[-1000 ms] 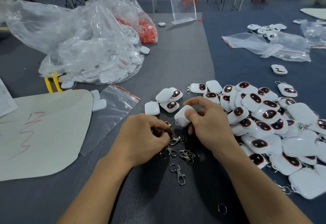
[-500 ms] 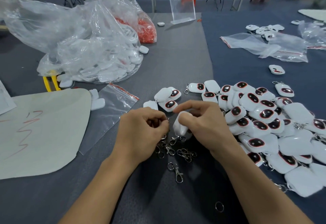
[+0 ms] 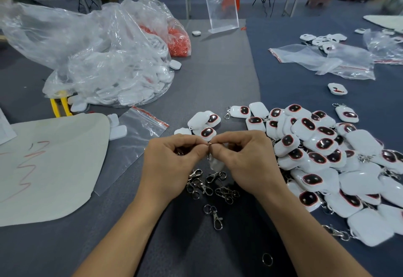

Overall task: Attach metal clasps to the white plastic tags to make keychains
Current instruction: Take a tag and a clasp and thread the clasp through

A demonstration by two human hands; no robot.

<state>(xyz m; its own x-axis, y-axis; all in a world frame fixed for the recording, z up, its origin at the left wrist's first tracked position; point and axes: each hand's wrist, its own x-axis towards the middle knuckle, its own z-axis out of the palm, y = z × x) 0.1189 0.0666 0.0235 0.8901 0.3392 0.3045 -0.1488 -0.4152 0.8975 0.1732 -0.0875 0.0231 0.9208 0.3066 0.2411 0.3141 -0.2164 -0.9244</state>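
Metal clasp (image 3: 209, 145) is now pinched between my left hand (image 3: 172, 163) and right hand (image 3: 246, 159), which have come together. The white tag (image 3: 214, 164) dangles just below, above the loose clasps (image 3: 209, 186). Threading looks underway.

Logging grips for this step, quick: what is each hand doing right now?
Left hand: pinches the metal ring.
Right hand: pinches the same ring; a white tag hangs blurred below it.
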